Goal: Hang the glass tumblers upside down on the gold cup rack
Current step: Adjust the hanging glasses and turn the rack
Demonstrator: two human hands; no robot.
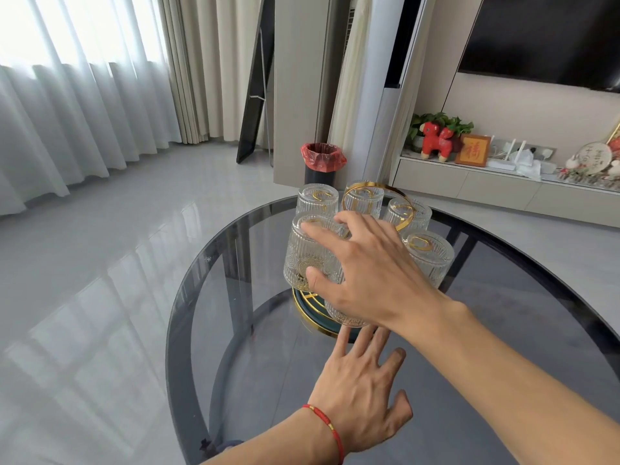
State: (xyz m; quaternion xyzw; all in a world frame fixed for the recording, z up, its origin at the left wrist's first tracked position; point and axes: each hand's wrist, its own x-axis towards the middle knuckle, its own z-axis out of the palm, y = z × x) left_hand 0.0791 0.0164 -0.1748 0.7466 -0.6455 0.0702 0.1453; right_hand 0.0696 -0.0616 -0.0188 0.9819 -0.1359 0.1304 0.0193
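Right hand hides nearest tumbler top — rack base mostly covered; both forearms cut off.

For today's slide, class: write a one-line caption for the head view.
Right hand touching a ribbed tumbler on the gold cup rack, left hand spread above the glass table.

Bright daylight thru the sheer white curtains at left, blown out near top; pale glossy grey floor tiles mirror the window w/ strong glare; round smoked-glass table top shows soft reflections; wide-angle bends straight lines at edges; focus fairly sharp, slight softness at corners.
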